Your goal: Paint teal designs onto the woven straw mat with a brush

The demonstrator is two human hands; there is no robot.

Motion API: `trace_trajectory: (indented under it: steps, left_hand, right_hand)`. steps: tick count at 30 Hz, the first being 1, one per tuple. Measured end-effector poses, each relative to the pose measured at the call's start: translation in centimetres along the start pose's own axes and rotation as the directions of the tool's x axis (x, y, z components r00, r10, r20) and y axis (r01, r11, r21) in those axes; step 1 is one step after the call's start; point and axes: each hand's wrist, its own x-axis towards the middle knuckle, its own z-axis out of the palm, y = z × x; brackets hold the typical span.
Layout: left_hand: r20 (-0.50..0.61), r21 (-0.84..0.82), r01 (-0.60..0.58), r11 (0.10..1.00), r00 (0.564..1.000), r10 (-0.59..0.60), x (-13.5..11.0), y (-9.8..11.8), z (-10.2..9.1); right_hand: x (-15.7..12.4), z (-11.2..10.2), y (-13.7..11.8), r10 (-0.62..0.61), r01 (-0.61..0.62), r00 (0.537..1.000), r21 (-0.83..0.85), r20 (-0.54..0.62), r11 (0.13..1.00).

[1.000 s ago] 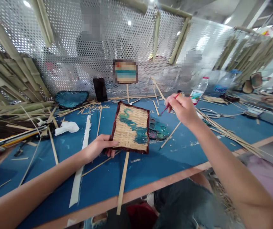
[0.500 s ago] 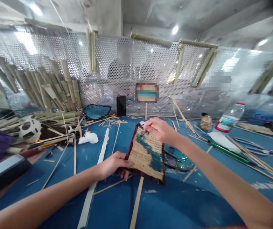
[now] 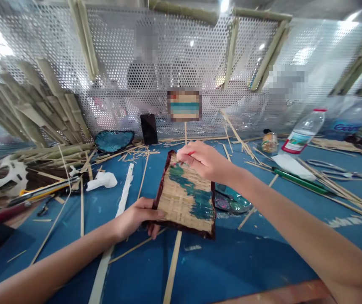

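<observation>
My left hand [image 3: 139,217] pinches the lower left corner of a woven bamboo panel [image 3: 177,198], thumb on the front and fingers behind. The panel has a dark brown-red edging and is tilted up above the table. A wavy band of wet-looking teal paint runs diagonally down its face. At its upper part, my right hand [image 3: 201,158] is closed round a thin red paintbrush [image 3: 191,153]; the fingers mostly hide the tip. A paint-covered palette [image 3: 234,200] lies partly behind the panel. Below the panel runs a bamboo strip [image 3: 173,264]; whether it is attached I cannot tell.
A blue table [image 3: 228,261] holds scattered bamboo strips, a white crumpled tissue [image 3: 102,180] and a yellow cutter [image 3: 43,187]. Rightward are a green pen-like tool [image 3: 301,180], scissors [image 3: 342,173], a bottle [image 3: 304,131] and a small jar [image 3: 268,142]. A phone [image 3: 149,128] leans against the perforated screen [image 3: 114,55].
The camera view has tilted down, so the background sits higher. My right hand with the paintbrush has shifted slightly left, toward the panel's upper left corner. The left hand keeps its hold.
</observation>
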Motion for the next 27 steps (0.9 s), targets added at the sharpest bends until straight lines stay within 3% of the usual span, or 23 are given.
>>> trace_trajectory:
  steps: [21, 24, 27]
  left_hand:
    - [-0.016, -0.016, 0.016, 1.000, 1.000, -0.016, 0.0, -1.1, -0.6]
    - [-0.028, -0.003, -0.005, 1.000, 1.000, 0.005, 0.0, -0.9, -0.5]
    - [-0.039, 0.013, -0.025, 1.000, 0.999, 0.026, 0.0, -0.8, -0.5]
  right_hand:
    - [-0.2, 0.3, 1.1, -0.031, 0.034, 0.999, -0.135, 0.023, 0.990]
    - [-0.1, -0.8, 0.8, -0.009, 0.009, 1.000, -0.102, -0.003, 0.995]
    - [-0.6, -3.8, 0.6, 0.056, -0.049, 0.986, 0.048, -0.156, 0.998]
